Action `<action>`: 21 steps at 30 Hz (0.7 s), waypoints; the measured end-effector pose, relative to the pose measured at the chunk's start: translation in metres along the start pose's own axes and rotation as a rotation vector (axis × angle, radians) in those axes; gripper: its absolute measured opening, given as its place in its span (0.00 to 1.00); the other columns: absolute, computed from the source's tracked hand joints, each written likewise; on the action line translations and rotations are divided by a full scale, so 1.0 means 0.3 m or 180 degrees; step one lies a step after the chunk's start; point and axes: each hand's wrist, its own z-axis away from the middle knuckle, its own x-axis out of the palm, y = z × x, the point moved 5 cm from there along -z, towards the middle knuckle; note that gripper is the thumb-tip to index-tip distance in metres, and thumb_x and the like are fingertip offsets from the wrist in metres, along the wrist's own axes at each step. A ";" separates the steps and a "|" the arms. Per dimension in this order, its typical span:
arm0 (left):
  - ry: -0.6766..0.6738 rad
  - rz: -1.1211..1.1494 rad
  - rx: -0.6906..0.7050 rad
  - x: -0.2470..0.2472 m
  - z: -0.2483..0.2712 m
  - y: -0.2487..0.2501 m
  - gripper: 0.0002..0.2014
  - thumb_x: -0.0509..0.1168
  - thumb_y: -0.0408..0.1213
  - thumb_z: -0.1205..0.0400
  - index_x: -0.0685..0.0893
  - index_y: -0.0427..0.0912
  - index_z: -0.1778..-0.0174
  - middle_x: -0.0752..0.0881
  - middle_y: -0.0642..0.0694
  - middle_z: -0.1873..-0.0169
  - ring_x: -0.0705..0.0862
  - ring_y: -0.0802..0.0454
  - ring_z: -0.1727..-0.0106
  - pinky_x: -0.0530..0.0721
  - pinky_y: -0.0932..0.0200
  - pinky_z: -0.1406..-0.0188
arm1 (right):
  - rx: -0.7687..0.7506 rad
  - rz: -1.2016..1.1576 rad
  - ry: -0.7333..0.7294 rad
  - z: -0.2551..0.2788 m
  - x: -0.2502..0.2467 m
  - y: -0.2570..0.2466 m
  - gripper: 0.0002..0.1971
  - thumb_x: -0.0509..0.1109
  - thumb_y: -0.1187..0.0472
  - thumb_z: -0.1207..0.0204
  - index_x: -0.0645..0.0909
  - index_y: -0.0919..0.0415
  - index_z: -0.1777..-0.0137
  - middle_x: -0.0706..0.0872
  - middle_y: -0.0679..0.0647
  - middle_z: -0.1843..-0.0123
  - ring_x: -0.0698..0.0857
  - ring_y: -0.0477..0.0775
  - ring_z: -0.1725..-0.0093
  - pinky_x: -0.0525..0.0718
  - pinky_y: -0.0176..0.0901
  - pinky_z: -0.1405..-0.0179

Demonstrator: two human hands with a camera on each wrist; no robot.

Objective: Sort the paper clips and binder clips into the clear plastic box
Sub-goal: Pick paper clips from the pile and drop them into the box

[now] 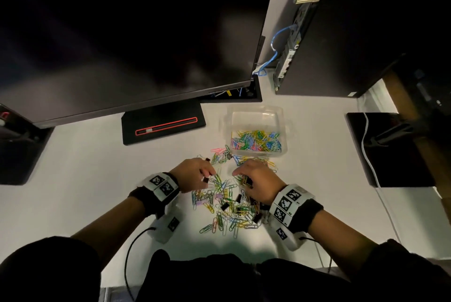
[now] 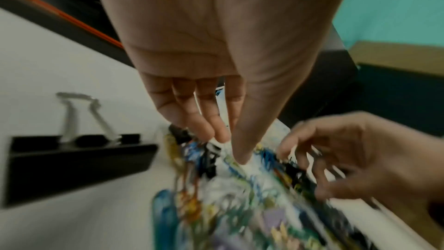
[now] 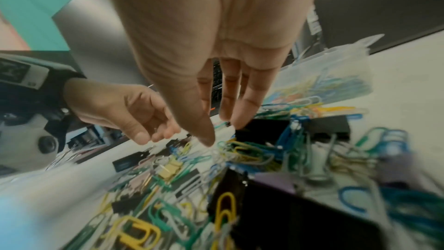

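A loose pile of coloured paper clips [image 1: 225, 204] mixed with black binder clips [image 1: 238, 198] lies on the white desk [image 1: 85, 179]. Beyond it stands the clear plastic box [image 1: 284, 112], open, with many coloured paper clips inside. My left hand [image 1: 210, 176] dips into the pile's far left side; its thumb and forefinger [image 2: 222, 136] close on what looks like a pale paper clip, though the view is blurred. My right hand [image 1: 240, 176] hovers over the far right side, its thumb [image 3: 207, 138] and straight fingers apart, touching clips beside a black binder clip [image 3: 261, 128].
A large dark monitor [image 1: 122, 33] overhangs the desk, its black base [image 1: 163, 123] left of the box. A computer tower [image 1: 353, 33] with a blue cable [image 1: 275, 52] stands behind the box. A black pad [image 1: 390, 150] lies at the right. One binder clip [image 2: 79, 159] sits apart.
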 end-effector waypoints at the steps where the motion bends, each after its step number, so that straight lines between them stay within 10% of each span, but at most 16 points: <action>1: -0.0004 -0.0147 0.0010 0.013 0.010 -0.009 0.19 0.71 0.33 0.26 0.81 0.45 0.38 0.78 0.49 0.49 0.76 0.56 0.53 0.72 0.73 0.60 | -0.0050 0.0029 -0.0055 -0.007 0.007 -0.014 0.25 0.66 0.75 0.32 0.78 0.57 0.35 0.78 0.59 0.37 0.75 0.58 0.35 0.72 0.39 0.40; 13: -0.0028 -0.1375 0.0670 0.093 -0.007 0.074 0.30 0.64 0.34 0.21 0.65 0.43 0.22 0.64 0.42 0.22 0.63 0.45 0.21 0.66 0.52 0.22 | -0.0147 0.0992 -0.0611 -0.016 0.031 -0.048 0.28 0.62 0.74 0.28 0.69 0.59 0.26 0.69 0.61 0.26 0.67 0.61 0.26 0.71 0.51 0.30; 21: 0.0032 -0.1394 0.0724 0.124 -0.008 0.095 0.22 0.62 0.35 0.18 0.71 0.42 0.27 0.71 0.41 0.31 0.71 0.44 0.30 0.70 0.54 0.31 | -0.0022 0.0962 -0.0560 -0.007 0.036 -0.027 0.18 0.66 0.68 0.26 0.78 0.60 0.35 0.79 0.60 0.38 0.76 0.61 0.35 0.76 0.51 0.39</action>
